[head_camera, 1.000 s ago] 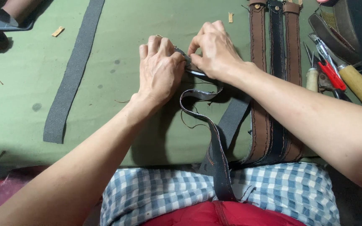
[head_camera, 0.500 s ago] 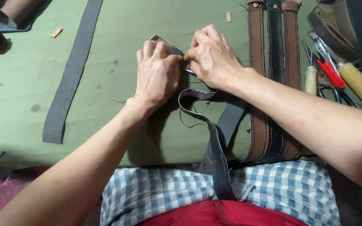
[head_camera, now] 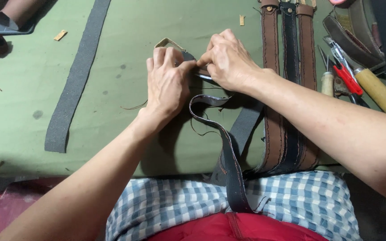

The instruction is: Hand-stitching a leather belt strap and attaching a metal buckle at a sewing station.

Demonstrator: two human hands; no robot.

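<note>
Green mat underlies both hands; left hand and right hand fingers pinch dark strap

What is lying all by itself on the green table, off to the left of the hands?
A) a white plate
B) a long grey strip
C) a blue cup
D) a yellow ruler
B: a long grey strip lies flat on the green table, apart from the left hand and right hand, which pinch a dark strap.
</note>
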